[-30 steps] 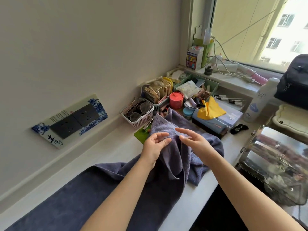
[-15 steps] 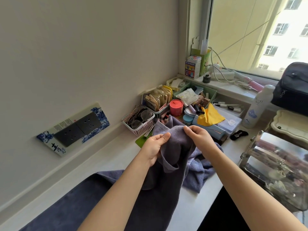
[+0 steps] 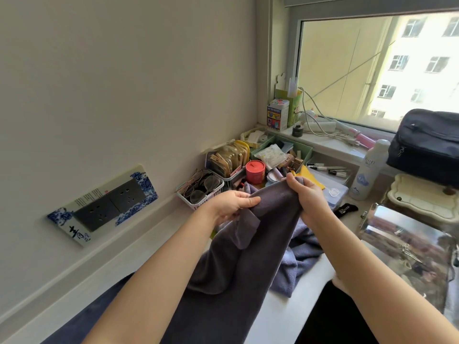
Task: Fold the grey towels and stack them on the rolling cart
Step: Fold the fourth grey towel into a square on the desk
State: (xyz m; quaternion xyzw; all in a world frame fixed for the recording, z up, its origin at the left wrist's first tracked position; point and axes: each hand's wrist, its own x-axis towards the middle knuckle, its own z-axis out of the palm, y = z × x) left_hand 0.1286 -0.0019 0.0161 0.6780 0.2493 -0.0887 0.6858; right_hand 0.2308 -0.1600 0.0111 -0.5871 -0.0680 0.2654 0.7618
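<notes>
A dark grey towel (image 3: 260,244) hangs lifted above the white counter (image 3: 280,316), its lower part trailing down toward me. My left hand (image 3: 231,207) pinches the towel's top edge on the left, thumb on the cloth. Gripping the same top edge on the right is my right hand (image 3: 308,194), with the cloth stretched between both hands. More grey cloth (image 3: 298,259) lies bunched on the counter under my right forearm. The rolling cart is not in view.
Behind the towel stand a white basket of glasses (image 3: 198,192), a red tin (image 3: 255,172), a packet holder (image 3: 229,160) and a white bottle (image 3: 367,170). A shiny metal box (image 3: 407,249) sits at right, a dark bag (image 3: 427,145) on the windowsill. Wall sockets (image 3: 109,204) at left.
Both hands closed on the towel's top edge and raised it off the counter toward the clutter. The view tilted upward, showing more window.
</notes>
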